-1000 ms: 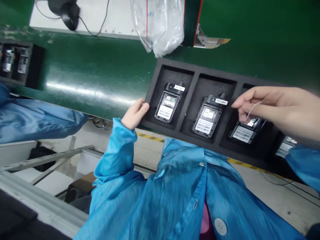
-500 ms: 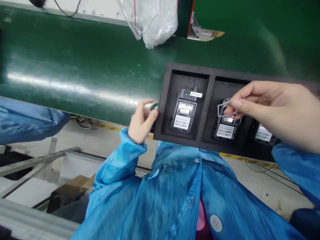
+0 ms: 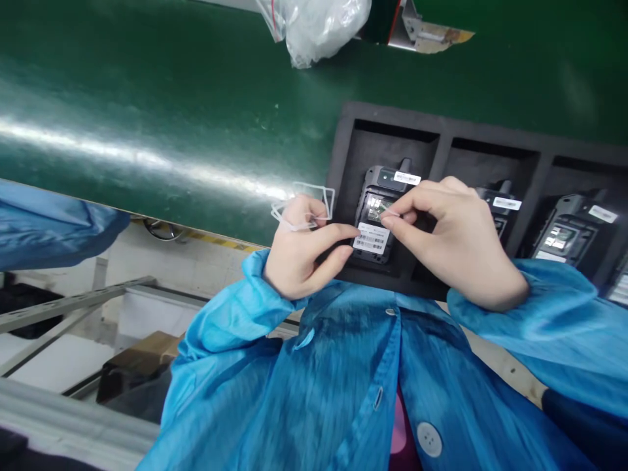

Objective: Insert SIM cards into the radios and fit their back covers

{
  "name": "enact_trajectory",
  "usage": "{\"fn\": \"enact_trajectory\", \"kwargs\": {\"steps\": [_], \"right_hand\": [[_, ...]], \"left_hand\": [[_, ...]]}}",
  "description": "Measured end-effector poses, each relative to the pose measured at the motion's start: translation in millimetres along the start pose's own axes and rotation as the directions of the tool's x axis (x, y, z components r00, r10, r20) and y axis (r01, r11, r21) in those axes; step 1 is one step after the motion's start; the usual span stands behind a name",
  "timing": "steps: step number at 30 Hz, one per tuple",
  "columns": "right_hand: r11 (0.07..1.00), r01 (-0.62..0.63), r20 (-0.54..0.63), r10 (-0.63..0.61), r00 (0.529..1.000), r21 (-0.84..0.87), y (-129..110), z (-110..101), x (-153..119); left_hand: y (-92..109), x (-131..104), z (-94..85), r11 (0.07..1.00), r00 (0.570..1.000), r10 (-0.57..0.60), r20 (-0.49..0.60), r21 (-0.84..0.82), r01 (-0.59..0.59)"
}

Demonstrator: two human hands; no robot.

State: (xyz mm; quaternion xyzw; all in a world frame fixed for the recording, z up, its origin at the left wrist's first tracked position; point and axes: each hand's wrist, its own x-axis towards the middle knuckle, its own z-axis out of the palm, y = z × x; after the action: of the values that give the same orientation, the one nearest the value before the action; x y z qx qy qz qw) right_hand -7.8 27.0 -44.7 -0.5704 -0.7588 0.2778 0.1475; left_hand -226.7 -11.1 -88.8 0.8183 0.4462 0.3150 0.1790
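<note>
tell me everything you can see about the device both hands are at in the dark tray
The device is dark, seemingly plastic, roughly rectangular, with a short stub at its top. A small white barcode label sits near the stub, and a larger one covers its lower part. Between them is a recessed bay. It lies slightly slanted in an end compartment of the tray. The left hand's index fingertip appears to touch its edge; the right hand pinches something thin over the bay, contact unclear.

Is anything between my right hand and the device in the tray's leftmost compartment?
Nothing visible: the right hand is over the device, pinching a thin piece. The left hand reaches in from the left, not between them.
</note>
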Motion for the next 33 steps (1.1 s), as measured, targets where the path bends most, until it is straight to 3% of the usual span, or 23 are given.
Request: {"fn": "enact_trajectory", "kwargs": {"steps": [4, 12, 18, 24, 28, 33], "right_hand": [[0.980, 0.074, 0.009, -0.074, 0.997, -0.186, 12, 7, 0], [0.982, 0.149, 0.075, -0.141, 0.987, -0.116, 10, -4, 1], [0.964, 0.130, 0.030, -0.126, 0.992, -0.231, 13, 1, 5], [0.970, 0.139, 0.019, -0.138, 0.990, -0.200, 8, -6, 4], [0.993, 0.073, 0.029, -0.071, 0.997, -0.094, 3, -6, 4], [0.979, 0.056, -0.003, -0.058, 0.998, -0.198, 6, 4, 8]], "left_hand": [[-5, 5, 6.8, 0.983, 0.991, 0.118, 0.070, 0.134, -0.126], [-6, 9, 1.6, 0.942, 0.956, 0.293, -0.027, 0.178, -0.284], [-9, 8, 7.6, 0.947, 0.965, 0.260, 0.023, 0.192, -0.259], [-8, 8, 5.6, 0.947, 0.964, 0.266, 0.003, 0.187, -0.261], [-6, 5, 3.2, 0.936, 0.954, 0.299, -0.012, 0.199, -0.291], [-6, 6, 6.0, 0.947, 0.970, 0.237, 0.046, 0.212, -0.241]]}}
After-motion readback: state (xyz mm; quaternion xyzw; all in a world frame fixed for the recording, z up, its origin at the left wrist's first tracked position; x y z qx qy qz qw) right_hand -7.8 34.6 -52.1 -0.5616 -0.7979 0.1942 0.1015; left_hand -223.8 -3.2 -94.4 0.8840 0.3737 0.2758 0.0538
